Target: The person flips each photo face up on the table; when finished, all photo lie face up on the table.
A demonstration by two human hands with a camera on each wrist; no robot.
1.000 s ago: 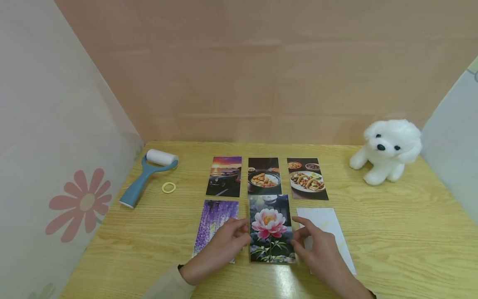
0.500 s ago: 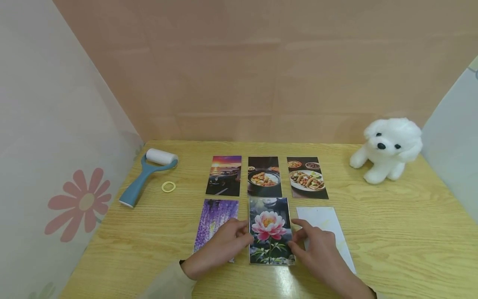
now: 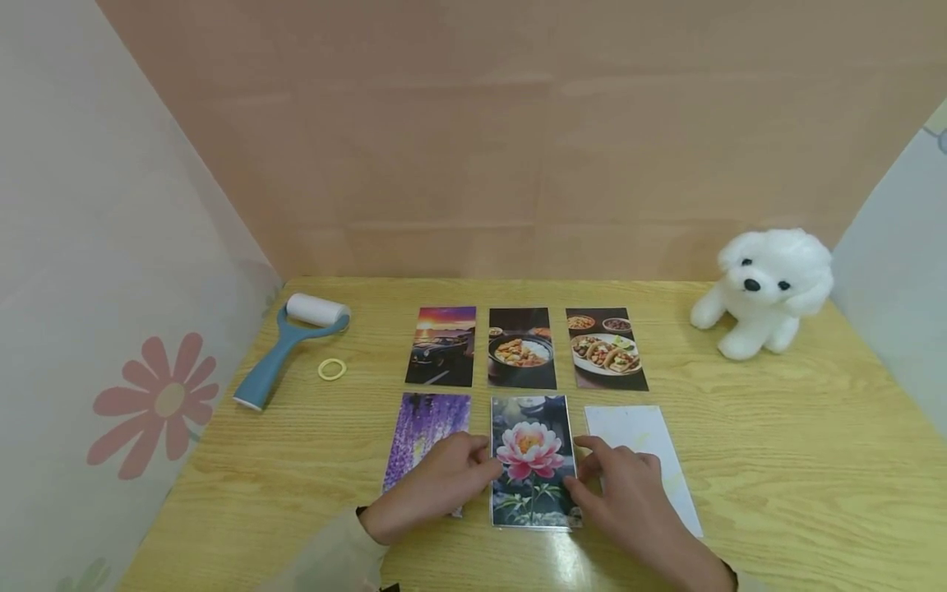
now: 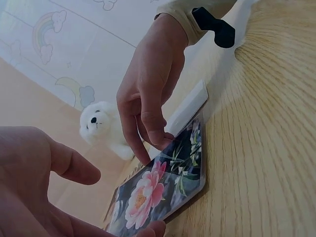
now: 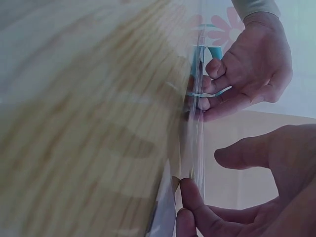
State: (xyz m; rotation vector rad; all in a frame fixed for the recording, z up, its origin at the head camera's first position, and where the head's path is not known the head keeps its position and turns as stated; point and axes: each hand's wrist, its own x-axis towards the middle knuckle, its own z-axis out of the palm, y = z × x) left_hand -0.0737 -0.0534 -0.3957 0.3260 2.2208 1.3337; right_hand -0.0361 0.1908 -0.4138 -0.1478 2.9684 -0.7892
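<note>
A peony picture card [image 3: 529,457] with a glossy, clear edge lies in the middle of the front row. My left hand [image 3: 441,478] has fingertips at its left edge, and my right hand [image 3: 625,487] meets the right edge with its fingertips. Both thumbs are held away from the card in the wrist views. A purple flower card [image 3: 425,423] lies partly beneath my left hand. Behind my right hand is a pale, whitish card [image 3: 669,460], partly covered. The right wrist view shows the peony card edge-on as a thin clear strip [image 5: 197,143].
Behind lie cards of a sunset car [image 3: 441,345], a rice bowl [image 3: 521,349] and tacos [image 3: 607,349]. A blue-handled lint roller [image 3: 284,349] and a yellow ring [image 3: 332,370] are at left. A white plush dog [image 3: 769,288] sits at back right.
The peony card has come slightly toward the person and down, its top edge no longer overlapping the rice bowl card. Both hands moved with it and stay at its sides.
</note>
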